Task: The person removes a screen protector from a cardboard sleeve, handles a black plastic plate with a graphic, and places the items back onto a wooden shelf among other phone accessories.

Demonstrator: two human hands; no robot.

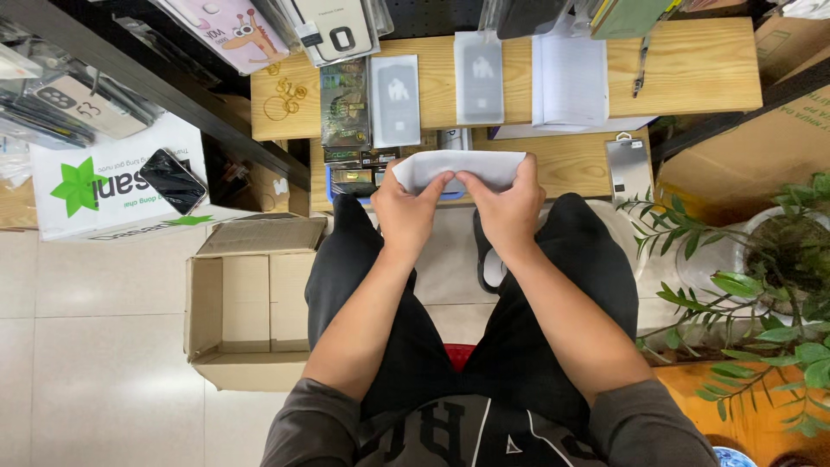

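white cloth (458, 167) sits stretched between my two hands above my knees, just before the wooden tabletop (692, 60). my left hand (406, 212) pinches its left end in a closed grip, and my right hand (510, 207) pinches the right end. an open cardboard box (246, 303) lies on the floor to my left.

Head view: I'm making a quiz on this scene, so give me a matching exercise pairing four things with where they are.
Things:
1. white cloth
2. open cardboard box
3. black phone
4. potted plant

Places:
A. on the floor beside the person's left leg
B. at the right edge of the picture
C. pinched between the left hand and right hand
D. lying on a white box with a green star print

Pairs: 1-C, 2-A, 3-D, 4-B
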